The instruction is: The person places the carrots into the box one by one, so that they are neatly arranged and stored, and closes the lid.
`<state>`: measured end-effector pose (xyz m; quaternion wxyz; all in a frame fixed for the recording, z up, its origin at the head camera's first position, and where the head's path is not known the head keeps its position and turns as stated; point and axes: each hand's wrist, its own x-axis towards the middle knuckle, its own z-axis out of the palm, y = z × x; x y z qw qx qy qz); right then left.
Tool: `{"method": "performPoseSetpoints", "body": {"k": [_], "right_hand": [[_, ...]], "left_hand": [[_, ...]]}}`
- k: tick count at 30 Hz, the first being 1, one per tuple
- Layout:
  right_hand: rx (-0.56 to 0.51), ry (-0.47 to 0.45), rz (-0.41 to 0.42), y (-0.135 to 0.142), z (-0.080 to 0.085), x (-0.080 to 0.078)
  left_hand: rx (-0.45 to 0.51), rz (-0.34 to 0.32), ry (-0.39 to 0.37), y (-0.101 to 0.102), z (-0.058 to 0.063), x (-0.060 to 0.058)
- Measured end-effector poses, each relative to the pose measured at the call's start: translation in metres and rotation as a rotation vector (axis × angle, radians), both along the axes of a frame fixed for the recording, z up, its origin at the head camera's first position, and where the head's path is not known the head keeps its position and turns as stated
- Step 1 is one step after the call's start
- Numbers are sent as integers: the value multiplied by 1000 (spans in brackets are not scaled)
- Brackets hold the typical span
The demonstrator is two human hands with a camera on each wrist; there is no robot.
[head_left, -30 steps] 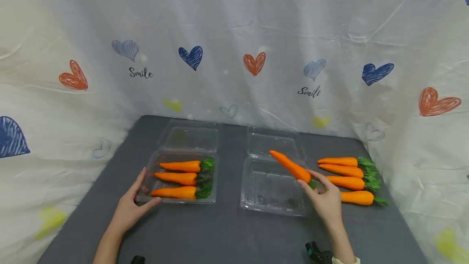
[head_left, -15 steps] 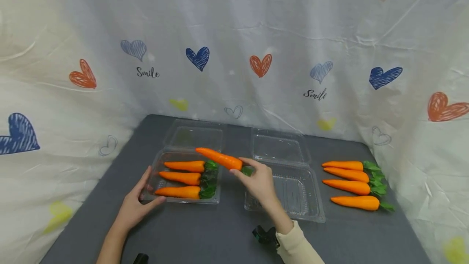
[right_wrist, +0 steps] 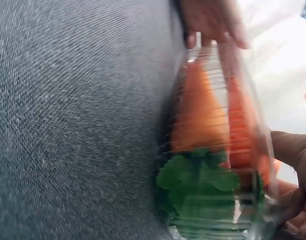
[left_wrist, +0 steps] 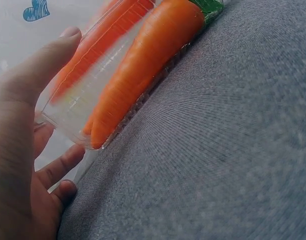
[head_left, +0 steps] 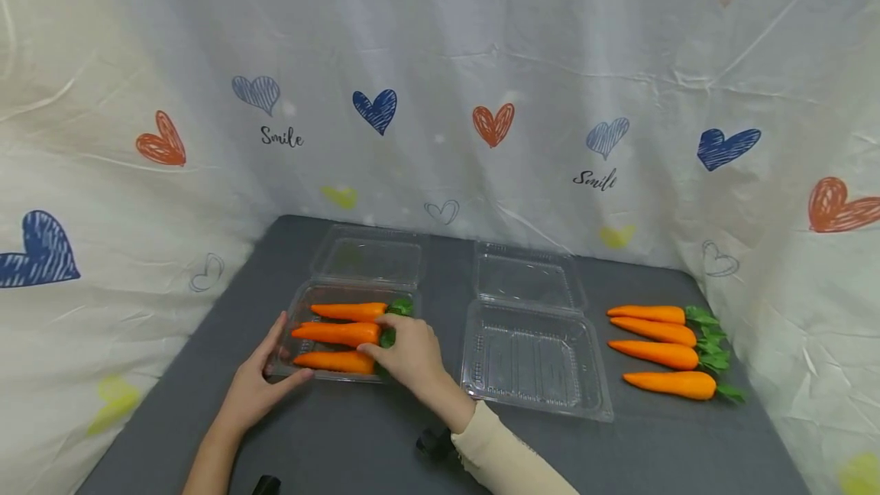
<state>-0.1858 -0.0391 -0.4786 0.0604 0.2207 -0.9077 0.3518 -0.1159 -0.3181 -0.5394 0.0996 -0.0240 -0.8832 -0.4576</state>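
Lowered leftward, one carrot (head_left: 337, 334) is now within the clear carrot box (head_left: 301, 300), pinched by the right hand (head_left: 412, 354) angled over the box's right side; the left hand (head_left: 253, 389) spreads around its near-left corner.

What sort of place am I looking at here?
Probably a staged indoor tabletop setup: a grey table, a heart-printed white curtain hung around it, and open clear plastic boxes.
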Motion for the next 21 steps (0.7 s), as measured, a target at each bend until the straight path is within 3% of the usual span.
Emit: {"method": "performPoseSetpoints", "body": {"k": [4,8,11,15,18,21], "right_hand": [[145,86,-15,-10,-1,4],[197,94,23,-14,0,3],[161,45,63,-10,3,0],[0,-42,74,6,8,-8],[-119,-42,25,27,14,-21],[-160,-14,-10,45,17,-39]], "left_hand": [[13,-13,-6,0,0,2],[10,-9,-5,-1,1,2],[11,-16,-10,-1,1,4],[1,-34,-44,-2,3,5],[-2,-64,-93,-8,11,3],[-24,-117,-139,-23,25,-1]]}}
